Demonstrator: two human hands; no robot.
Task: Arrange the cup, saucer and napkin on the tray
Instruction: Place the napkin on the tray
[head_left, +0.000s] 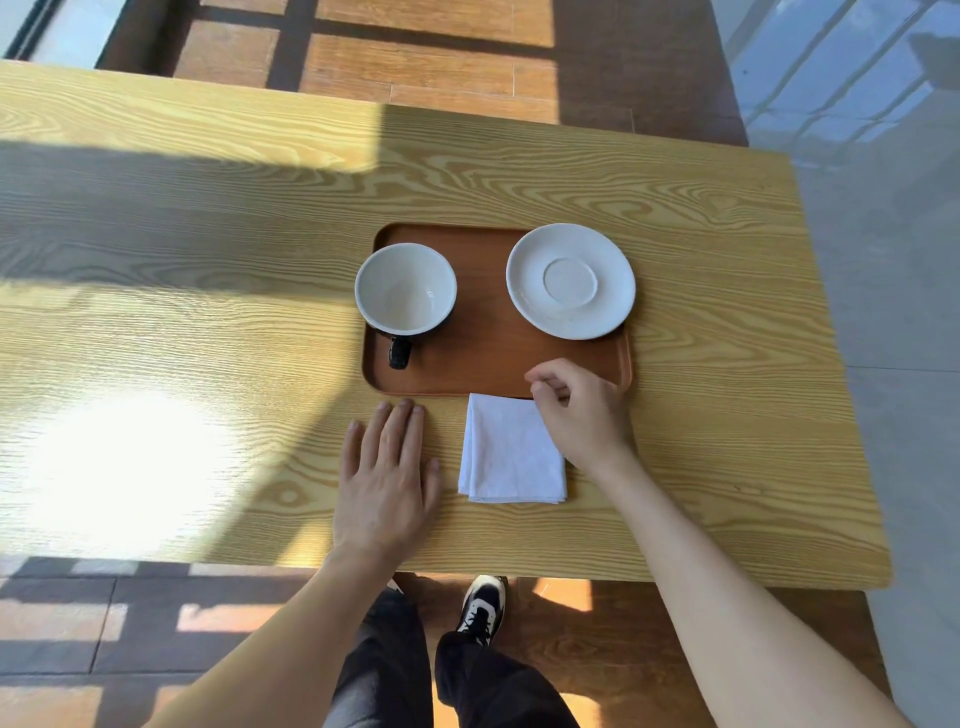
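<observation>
A brown wooden tray (483, 364) lies on the table. On its left half stands a cup (405, 288), white inside and dark outside, its handle toward me. A white saucer (570, 280) rests on the tray's right half, overhanging the far right rim. A folded white napkin (509, 452) lies on the table just in front of the tray's near edge. My right hand (579, 410) has curled fingers pinching the napkin's far right corner. My left hand (387, 478) lies flat and open on the table, left of the napkin.
The light wooden table (208, 312) stretches wide to the left, with sun patches and shadows. Its near edge runs just below my wrists; the right edge is close to the tray. My legs and a shoe show below, over a brown floor.
</observation>
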